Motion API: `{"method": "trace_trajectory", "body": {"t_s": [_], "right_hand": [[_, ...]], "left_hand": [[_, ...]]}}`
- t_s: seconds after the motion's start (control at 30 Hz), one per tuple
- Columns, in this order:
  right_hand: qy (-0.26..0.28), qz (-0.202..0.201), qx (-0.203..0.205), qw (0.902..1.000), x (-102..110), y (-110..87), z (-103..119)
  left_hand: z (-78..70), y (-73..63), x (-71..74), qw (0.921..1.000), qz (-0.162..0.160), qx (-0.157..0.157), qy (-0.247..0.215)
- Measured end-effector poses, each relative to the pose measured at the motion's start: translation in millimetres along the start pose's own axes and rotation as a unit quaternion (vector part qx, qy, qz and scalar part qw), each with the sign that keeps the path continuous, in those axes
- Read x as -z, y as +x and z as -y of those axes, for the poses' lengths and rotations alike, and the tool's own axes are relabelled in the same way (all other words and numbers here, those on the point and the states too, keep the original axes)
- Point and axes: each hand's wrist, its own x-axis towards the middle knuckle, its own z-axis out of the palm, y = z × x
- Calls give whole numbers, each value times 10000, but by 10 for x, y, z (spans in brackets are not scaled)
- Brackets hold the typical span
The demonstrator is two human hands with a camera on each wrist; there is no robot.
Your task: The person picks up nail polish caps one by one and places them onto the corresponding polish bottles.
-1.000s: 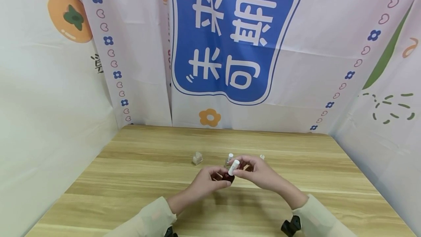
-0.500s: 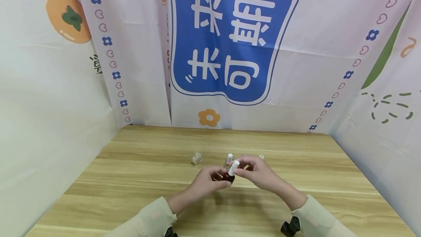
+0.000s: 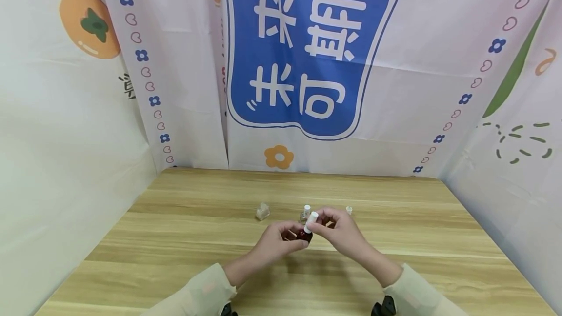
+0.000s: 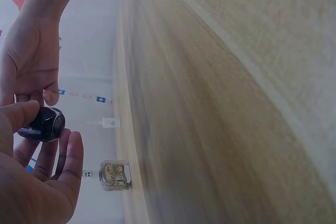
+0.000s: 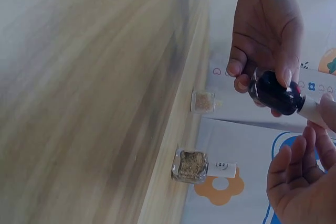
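In the head view my left hand holds a dark red nail polish bottle between thumb and fingers above the table. The bottle's white cap sits at its neck, tilted toward the upper right. My right hand pinches that cap between thumb and fingertips. The left wrist view shows the bottle's rounded base facing the camera, with the cap hidden behind the fingers. Seen from the right wrist, bottle and cap are in line, and the right thumb lies along the cap.
Behind the hands stands a clear glitter polish bottle with a white cap. An uncapped glitter bottle stands to the left. A separate white cap stands to the right, its brush pointing up. Printed cloth encloses the wooden table.
My right hand has turned slightly and shifted a little left on the cap over the last half second. The left hand with the bottle stays almost still.
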Motion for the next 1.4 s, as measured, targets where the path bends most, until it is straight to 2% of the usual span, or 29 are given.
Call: {"method": "trace_trajectory", "body": {"t_s": [0.23, 0.37, 0.5, 0.6, 0.7, 0.87, 1.0, 1.17, 1.4], "right_hand": [[25, -361, -407, 9985, -65, -19, 22], [26, -404, -433, 9982, -85, -20, 22], [-16, -344, -424, 9985, -77, -23, 26], [-26, -195, -451, 9988, -46, -19, 26], [33, 145, -386, 9991, 7, -9, 15], [56, 841, 52, 9964, 89, 5, -30], [-28, 1158, 224, 9930, 121, 13, -45], [25, 1297, 256, 9912, 131, 6, -20], [84, 1142, 113, 9934, 111, 4, 12]], "left_hand": [[4, -2, -5, 10000, -78, -17, 16], [-6, -7, -6, 9999, -97, -31, -43], [-155, -57, -2, 9999, -90, -32, -86], [-167, -65, 4, 9999, -87, 12, -90], [-51, -30, 8, 9999, -68, 54, -52], [15, -17, 20, 10000, -23, 28, -24], [11, -24, 24, 10000, 5, -5, -96], [-1, -23, 17, 9999, 30, 5, -141], [-29, -25, 11, 10000, 30, 13, -81]]}}
